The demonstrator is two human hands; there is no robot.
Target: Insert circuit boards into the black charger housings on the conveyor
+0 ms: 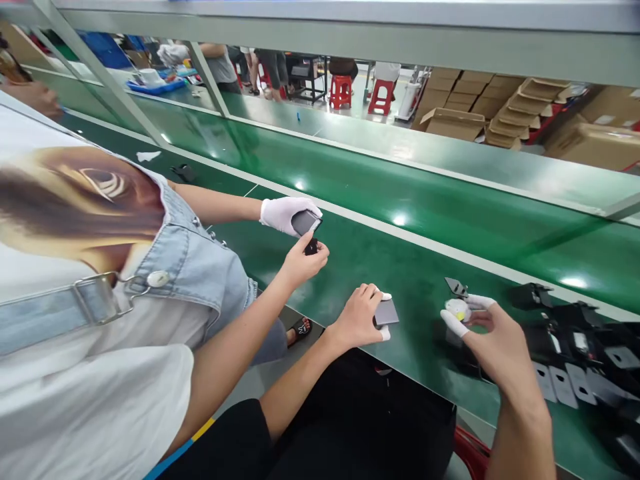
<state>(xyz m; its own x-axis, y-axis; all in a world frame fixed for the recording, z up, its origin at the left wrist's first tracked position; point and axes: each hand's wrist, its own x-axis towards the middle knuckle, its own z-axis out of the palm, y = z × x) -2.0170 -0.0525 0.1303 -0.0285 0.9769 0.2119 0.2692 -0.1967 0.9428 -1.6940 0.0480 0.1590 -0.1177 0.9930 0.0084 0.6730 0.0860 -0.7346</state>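
Observation:
My left hand (363, 313), with white finger cots on the thumb and a finger, is closed around a flat grey square piece (387, 312) at the table's front edge. To the right, my right hand (493, 330), also in finger cots, pinches a small whitish round piece with a yellow spot (458, 310). Just beyond those fingertips is a thin grey plate with a black end (455, 287); whether the hand holds it too, I cannot tell. Blurred black parts (457, 353) lie beneath my right hand.
Several black housings and grey plates (563, 385) crowd the green table (415, 257) at right. On my left, a co-worker's gloved hand (285, 213) and bare hand (305, 259) hold a grey and black part. A pale metal frame (350, 47) crosses above.

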